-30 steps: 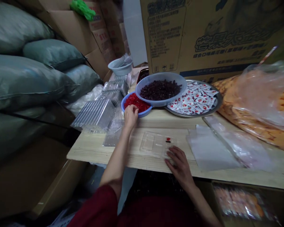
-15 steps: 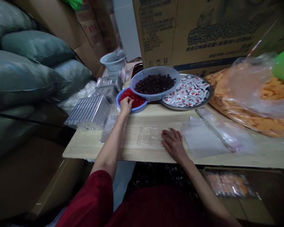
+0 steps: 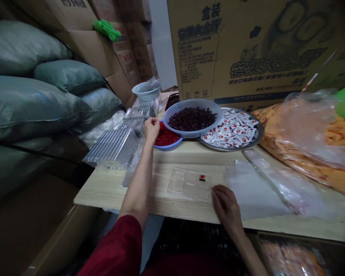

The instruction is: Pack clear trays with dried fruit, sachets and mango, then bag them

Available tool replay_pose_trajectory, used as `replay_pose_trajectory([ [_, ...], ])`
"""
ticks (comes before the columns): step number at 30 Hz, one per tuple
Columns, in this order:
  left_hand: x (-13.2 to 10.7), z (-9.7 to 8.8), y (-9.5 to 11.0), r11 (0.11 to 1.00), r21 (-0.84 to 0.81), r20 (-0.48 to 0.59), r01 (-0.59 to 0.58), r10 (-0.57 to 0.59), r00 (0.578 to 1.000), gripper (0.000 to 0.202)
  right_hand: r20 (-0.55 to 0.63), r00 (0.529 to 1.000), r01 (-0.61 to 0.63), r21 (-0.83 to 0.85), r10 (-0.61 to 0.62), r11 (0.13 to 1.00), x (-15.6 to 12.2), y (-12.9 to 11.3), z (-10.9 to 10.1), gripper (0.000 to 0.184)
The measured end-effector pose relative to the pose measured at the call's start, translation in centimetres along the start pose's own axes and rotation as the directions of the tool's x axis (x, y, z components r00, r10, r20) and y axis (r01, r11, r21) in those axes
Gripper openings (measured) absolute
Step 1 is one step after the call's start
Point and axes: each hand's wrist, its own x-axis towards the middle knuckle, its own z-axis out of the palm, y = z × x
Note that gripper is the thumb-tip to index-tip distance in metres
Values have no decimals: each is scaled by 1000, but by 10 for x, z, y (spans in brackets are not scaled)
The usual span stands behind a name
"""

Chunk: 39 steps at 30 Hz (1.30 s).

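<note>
Judge clear tray (image 3: 191, 185) light, flexible, best rim-held — with left fingers (image 3: 152, 122) pressed together beyond it, right fingers (image 3: 222, 189) loosely curled beside it.

Tray (image 3: 189, 188) lies before bowls (image 3: 189, 133) — sachets (image 3: 232, 129) right, another container (image 3: 168, 102), seemingly, behind.

The one view looks from the person's head, above and behind the left grip (image 3: 151, 128) and right grip (image 3: 226, 205), facing forward and down over the table (image 3: 103, 188). It is near (the arms (image 3: 139, 178) enter from below) yet wide, reaching the printed carton (image 3: 247, 50) beyond both grips.
</note>
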Motion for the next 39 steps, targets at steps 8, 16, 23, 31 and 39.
replay_pose_trajectory([
  [8, -10, -2, -6, 999, 33, 22, -16, 16, 1000, 13, -9, 1000, 24, 12, -24, 1000, -3, 3, 3, 22],
  [16, 23, 35, 58, 942, 151, 396, -299, 219, 892, 20, -16, 1000, 26, -20, -26, 999, -6, 3, 4, 21],
  [23, 33, 38, 59, 949, -198, 315, -247, 300, 900, 11, 10, 1000, 1, -24, -1, 1000, -7, 3, 4, 22],
  [31, -7, -8, -10, 999, -52, 25, 11, -10, 1000, 11, 1, 1000, -13, -19, 13, 1000, -6, 0, 2, 22],
  [39, -25, 31, -43, 998, -37, 266, 55, -43, 963, 10, -11, 1000, -1, -19, 1, 1000, -7, 2, 3, 21],
])
